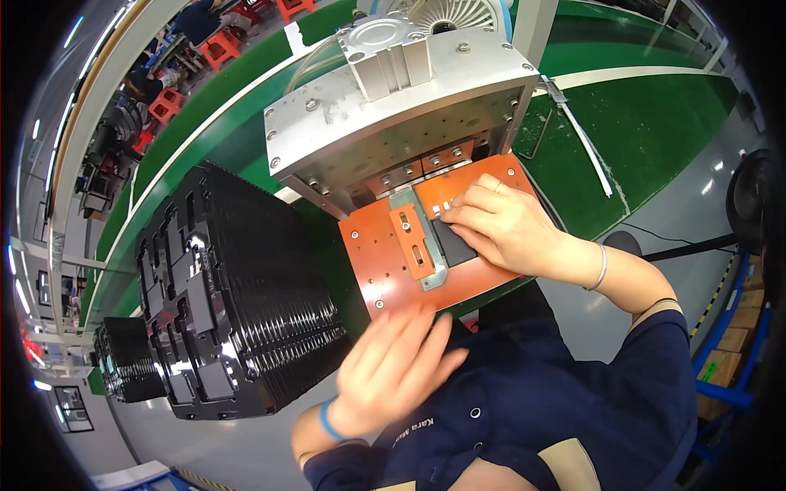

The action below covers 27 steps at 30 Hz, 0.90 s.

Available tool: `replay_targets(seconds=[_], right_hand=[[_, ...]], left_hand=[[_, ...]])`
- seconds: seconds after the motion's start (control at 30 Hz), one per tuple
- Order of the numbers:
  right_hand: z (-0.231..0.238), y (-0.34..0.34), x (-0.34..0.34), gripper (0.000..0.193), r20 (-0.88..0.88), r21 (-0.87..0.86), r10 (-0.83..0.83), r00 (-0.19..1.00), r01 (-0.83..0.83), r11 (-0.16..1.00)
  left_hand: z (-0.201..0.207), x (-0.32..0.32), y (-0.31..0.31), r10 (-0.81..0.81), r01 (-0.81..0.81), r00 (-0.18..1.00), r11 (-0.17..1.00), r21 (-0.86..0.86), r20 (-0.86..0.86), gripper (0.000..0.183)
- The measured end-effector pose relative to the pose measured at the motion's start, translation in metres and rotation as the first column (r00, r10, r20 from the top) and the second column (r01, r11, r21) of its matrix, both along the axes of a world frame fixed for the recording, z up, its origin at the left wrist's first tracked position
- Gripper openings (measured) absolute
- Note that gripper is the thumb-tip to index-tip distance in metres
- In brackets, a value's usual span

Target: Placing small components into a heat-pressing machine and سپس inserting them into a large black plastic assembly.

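Well, a green surface [667, 143] stretches across the room, carrying a silver metal press [401, 123]. Near it, on the left, stands a big stack of black trays [246, 286]. The press's orange base plate [368, 266] juts toward the near side. Over its near-left edge is the left hand [395, 372], blurred, fingers loosely spread, seemingly holding nothing. The right hand [503, 225] has its fingers drawn narrow at the far end of a flat black piece [453, 245]; I can't tell whether they pinch or press. That piece sits on the plate, right of an orange slotted bar [412, 241].
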State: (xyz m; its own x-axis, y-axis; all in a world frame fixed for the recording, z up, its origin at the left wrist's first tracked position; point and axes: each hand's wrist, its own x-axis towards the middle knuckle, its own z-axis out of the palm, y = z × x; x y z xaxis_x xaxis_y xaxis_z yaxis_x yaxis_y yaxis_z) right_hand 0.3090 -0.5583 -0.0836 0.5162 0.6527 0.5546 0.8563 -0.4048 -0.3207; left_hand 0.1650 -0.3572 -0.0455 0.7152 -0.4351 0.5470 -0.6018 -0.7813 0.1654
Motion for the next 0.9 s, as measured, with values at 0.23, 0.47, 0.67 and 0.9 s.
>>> replay_targets(seconds=[0.23, 0.47, 0.67, 0.9], right_hand=[[-0.001, 0.006, 0.000, 0.016, 0.031, -0.089, 0.011, 0.999, -0.009, 0.996], [0.001, 0.007, 0.002, 0.022, 0.066, -0.031, -0.047, 0.997, 0.049, 0.998], [0.001, 0.005, 0.001, 0.026, 0.017, -0.084, -0.016, 1.000, 0.017, 0.996], [0.015, -0.014, -0.035, 0.038, -0.038, -0.055, -0.149, 0.988, 0.147, 0.988]], left_hand=[[-0.035, 0.041, -0.019, 0.043, -0.012, 0.968, 0.992, 0.128, -0.248, 0.067], [-0.037, 0.043, -0.019, 0.050, -0.026, 0.970, 0.994, 0.103, -0.240, 0.067], [-0.037, 0.044, -0.020, 0.047, -0.027, 0.971, 0.996, 0.087, -0.235, 0.066], [-0.047, 0.020, -0.006, 0.199, -0.213, 0.972, 0.970, -0.118, -0.122, 0.054]])
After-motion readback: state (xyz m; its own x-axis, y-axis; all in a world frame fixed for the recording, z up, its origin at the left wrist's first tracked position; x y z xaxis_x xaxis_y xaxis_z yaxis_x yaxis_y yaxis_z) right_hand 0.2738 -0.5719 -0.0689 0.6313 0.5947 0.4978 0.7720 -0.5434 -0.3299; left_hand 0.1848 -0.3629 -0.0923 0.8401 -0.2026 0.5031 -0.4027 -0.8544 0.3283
